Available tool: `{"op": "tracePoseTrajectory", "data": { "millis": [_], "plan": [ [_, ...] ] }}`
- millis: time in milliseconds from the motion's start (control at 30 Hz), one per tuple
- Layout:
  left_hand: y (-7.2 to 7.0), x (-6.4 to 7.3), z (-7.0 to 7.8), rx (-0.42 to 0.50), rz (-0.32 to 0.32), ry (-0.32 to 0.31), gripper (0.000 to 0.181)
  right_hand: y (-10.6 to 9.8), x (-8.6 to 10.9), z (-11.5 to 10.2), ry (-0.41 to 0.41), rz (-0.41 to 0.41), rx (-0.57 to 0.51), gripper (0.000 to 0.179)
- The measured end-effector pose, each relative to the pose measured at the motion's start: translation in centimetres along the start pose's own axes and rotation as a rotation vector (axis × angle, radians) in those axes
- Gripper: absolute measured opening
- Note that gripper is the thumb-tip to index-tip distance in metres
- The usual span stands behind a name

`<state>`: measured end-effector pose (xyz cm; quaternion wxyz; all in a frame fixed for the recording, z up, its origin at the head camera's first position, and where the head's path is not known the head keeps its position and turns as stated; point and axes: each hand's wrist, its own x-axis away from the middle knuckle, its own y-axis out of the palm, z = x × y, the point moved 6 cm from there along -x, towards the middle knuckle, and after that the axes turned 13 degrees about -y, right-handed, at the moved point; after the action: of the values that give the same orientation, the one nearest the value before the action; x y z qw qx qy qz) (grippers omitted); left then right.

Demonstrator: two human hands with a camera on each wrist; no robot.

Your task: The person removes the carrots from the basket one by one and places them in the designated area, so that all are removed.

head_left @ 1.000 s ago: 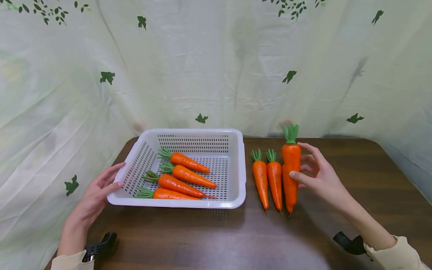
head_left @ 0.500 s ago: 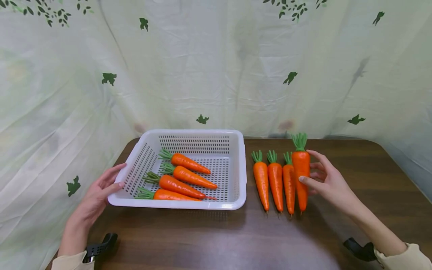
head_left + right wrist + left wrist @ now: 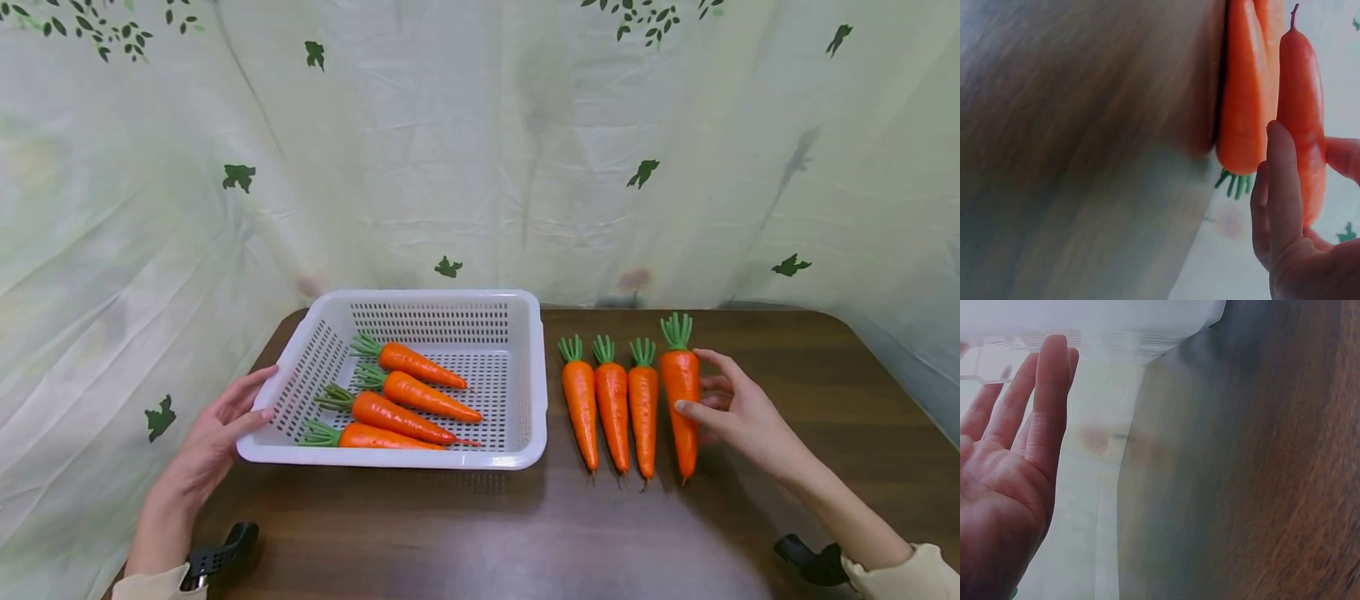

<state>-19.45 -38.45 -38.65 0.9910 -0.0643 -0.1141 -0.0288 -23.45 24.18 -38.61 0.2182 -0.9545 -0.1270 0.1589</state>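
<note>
My right hand (image 3: pixel 738 408) pinches a carrot (image 3: pixel 678 387) between thumb and fingers, its green top pointing away. In the right wrist view the fingers (image 3: pixel 1285 181) lie along this carrot (image 3: pixel 1302 94), with another carrot (image 3: pixel 1242 119) close by on the table. Left of the held one, several carrots (image 3: pixel 612 408) lie side by side, tops away. My left hand (image 3: pixel 210 442) holds the left rim of a white plastic basket (image 3: pixel 525 375), thumb over the edge. Several carrots (image 3: pixel 420 396) lie inside it, tips to the right. Its underside overlaps straight fingers (image 3: pixel 1052 400) in the left wrist view.
Both basket and carrots are on a dark wooden table (image 3: pixel 450 533). A pale curtain (image 3: pixel 480 150) with printed green leaves hangs behind the table's far edge and along the left side.
My right hand has moved the held carrot rightward and slightly nearer, off the third carrot in the row, which it had covered. The left hand and basket have stayed in place.
</note>
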Motion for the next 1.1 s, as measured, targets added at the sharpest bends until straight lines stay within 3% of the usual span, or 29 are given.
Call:
{"op": "tracePoseTrajectory", "data": {
  "millis": [633,1100],
  "plan": [
    [0.1,0.0,0.2,0.014,0.018,-0.015,0.059,0.2,0.1,2.7,0.176,-0.097,-0.003,0.085],
    [0.2,0.1,0.1,0.023,0.013,-0.005,0.058,0.4,0.4,3.4,0.202,-0.126,0.009,0.080]
  ]
}}
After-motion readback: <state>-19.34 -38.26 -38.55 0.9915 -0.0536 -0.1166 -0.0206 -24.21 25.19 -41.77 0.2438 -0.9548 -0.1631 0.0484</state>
